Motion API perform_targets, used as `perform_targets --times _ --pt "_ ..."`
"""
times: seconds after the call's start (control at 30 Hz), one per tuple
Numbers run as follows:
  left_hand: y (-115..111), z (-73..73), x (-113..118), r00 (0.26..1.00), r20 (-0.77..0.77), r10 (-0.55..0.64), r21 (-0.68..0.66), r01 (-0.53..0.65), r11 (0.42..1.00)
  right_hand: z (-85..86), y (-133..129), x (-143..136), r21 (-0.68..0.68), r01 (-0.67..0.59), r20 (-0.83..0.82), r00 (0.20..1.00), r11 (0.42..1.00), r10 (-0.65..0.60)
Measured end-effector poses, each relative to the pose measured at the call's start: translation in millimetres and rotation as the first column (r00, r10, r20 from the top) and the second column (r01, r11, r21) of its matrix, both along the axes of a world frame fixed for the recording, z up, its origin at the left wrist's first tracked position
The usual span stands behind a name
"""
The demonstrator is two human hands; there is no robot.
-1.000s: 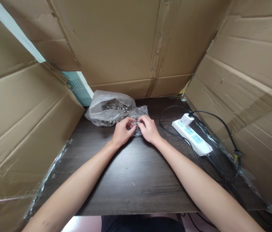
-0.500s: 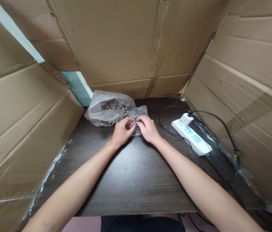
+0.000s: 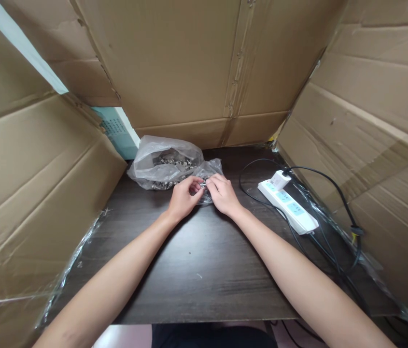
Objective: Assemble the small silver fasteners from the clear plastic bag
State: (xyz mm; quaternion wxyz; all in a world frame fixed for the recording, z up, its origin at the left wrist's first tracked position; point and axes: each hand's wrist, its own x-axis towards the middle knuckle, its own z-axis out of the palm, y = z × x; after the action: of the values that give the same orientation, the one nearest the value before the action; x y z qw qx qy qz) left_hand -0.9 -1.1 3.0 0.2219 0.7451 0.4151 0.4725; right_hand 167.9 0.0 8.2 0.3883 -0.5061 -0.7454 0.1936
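Observation:
Between the fingertips of both hands is a small shiny metal piece, perhaps a screw or bolt; its exact kind is too small to make out. My left hand pinches it from the left with thumb and fingers. From the other side, my right hand closes its fingertips on the same piece. Behind the hands lies a clear plastic bag, its mouth open, with many small metal parts inside. A smaller clear bag sits just beyond my fingers, partly hidden by them.
On the right of the dark wooden table lies a white power strip with a white plug adapter and looping black cables. Cardboard walls enclose the left, back and right. A light-blue box shows at the back left.
Both hands keep almost the same place and grip. The right fingertips have shifted very slightly at the metal piece.

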Motion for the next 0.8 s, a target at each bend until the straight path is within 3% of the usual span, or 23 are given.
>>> perform_targets --times 0.8 --pt "-0.9 0.9 0.6 1.000 0.008 0.001 -0.011 -0.001 1.000 2.8 -1.9 0.3 -0.004 0.001 -0.043 0.999 1.000 -0.001"
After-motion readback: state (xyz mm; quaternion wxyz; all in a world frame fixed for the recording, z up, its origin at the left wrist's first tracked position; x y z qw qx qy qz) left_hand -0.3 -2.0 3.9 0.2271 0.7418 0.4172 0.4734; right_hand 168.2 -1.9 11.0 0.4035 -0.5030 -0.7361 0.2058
